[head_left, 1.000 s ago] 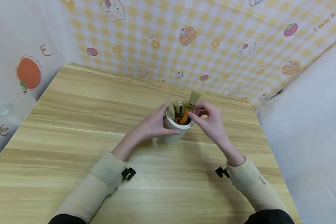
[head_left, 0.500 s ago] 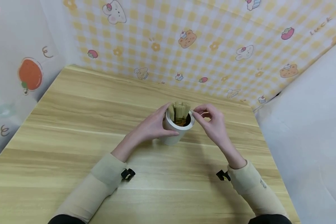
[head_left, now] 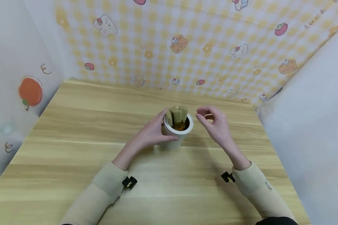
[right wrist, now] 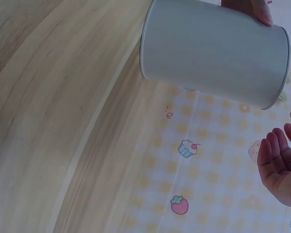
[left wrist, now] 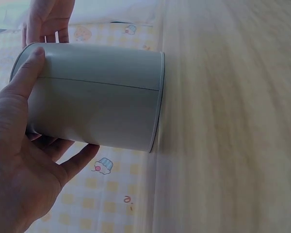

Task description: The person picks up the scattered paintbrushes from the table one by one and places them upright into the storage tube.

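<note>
A pale grey cylindrical brush pot stands upright on the table, its rim lighter than its wall. Bunched inside, several flat paintbrushes show tan bristles above the rim and a little orange below them. My left hand grips the pot from the left, thumb across the near side. In the left wrist view, that hand has its fingers wrapped beneath the pot. My right hand hovers just right of the rim, fingers loosely bent and holding nothing. The right wrist view shows this hand apart from the pot.
The wood-grain table spreads out around the pot. Behind it rises a yellow checked cloth with cartoon prints, and white sheets hang at the left and right.
A second ago my right hand was at an upright paintbrush over the pot's right side. That brush now sits among the others, and the right hand has drawn away from the rim. Left hand still grips.
</note>
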